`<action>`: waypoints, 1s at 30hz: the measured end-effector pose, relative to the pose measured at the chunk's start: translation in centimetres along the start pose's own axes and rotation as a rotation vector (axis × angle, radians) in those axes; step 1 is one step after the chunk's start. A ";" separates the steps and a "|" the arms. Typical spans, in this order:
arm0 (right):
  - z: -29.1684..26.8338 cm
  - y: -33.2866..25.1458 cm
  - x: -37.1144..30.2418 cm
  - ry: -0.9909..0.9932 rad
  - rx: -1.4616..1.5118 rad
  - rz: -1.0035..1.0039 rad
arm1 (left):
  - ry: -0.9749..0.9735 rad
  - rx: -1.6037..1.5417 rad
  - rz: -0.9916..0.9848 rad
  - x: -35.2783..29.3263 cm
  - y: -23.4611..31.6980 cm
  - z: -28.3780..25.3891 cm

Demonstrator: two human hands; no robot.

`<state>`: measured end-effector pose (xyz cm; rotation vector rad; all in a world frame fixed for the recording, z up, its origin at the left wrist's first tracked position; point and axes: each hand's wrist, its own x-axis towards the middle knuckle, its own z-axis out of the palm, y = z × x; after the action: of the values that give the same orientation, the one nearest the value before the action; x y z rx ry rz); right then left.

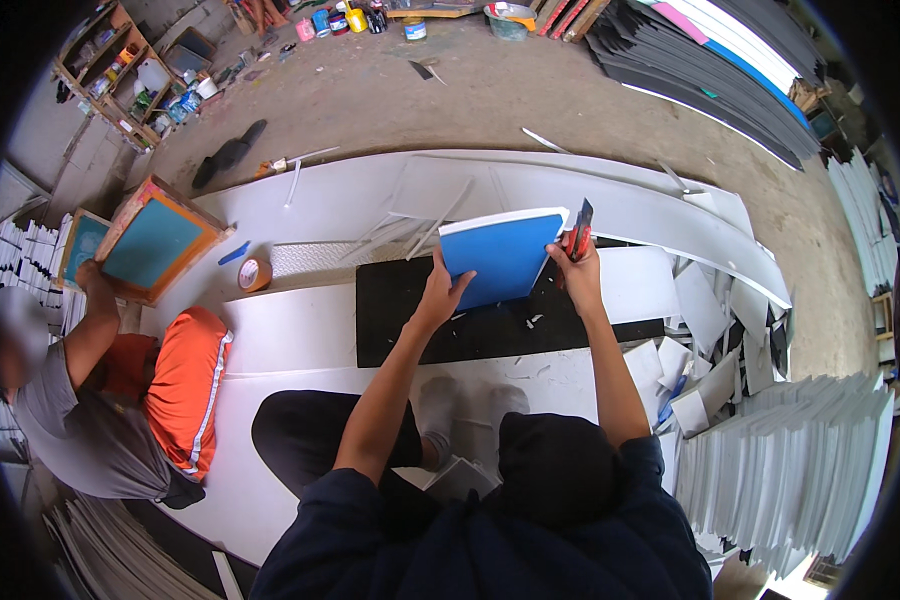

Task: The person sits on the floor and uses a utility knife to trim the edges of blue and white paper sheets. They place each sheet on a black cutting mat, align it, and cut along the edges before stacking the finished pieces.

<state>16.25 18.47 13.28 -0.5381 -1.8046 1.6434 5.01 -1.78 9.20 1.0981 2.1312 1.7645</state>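
Observation:
Between my two hands a stack of blue-faced sheets with white edges [503, 262] is held up, tilted, above a black mat [400, 300]. My left hand [443, 288] grips its left side, thumb on the blue face. At the right edge, my right hand [577, 277] holds a red and black utility knife [579, 235], its dark tip pointing up, while its fingers also touch the stack. Small white scraps [535, 321] lie on the mat below.
A person in grey [80, 420] sits at left, a hand on a wooden-framed screen [155, 240]. Brown tape [255, 274] lies nearby. White offcuts [705, 310] and a tall stack of white sheets [780, 470] stand at right. Long white strips [440, 220] lie beyond the mat.

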 end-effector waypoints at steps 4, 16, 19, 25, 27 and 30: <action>-0.1 -0.7 0.7 0.037 -0.209 0.104 | 0.043 -0.161 -0.026 0.7 2.3 0.3; 1.9 11.6 -2.0 -0.052 -0.587 0.329 | 0.015 -0.236 -0.584 -3.9 -6.0 2.7; 2.6 12.0 -2.1 -0.020 -0.545 0.349 | 0.021 -0.186 -0.668 -3.7 -6.8 2.8; 3.2 13.1 -1.7 -0.037 -0.544 0.248 | 0.085 -0.127 -0.818 -3.0 -5.4 3.0; 2.8 13.7 -1.6 -0.042 -0.536 0.246 | 0.099 -0.118 -0.808 -3.2 -5.7 3.4; 3.0 13.2 -1.2 -0.014 -0.498 0.283 | 0.095 -0.002 -0.721 -3.2 -7.6 3.4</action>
<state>13.50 17.31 -0.02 -1.0414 -2.2389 1.3581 5.91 -1.33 0.34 0.1759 2.1744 1.4709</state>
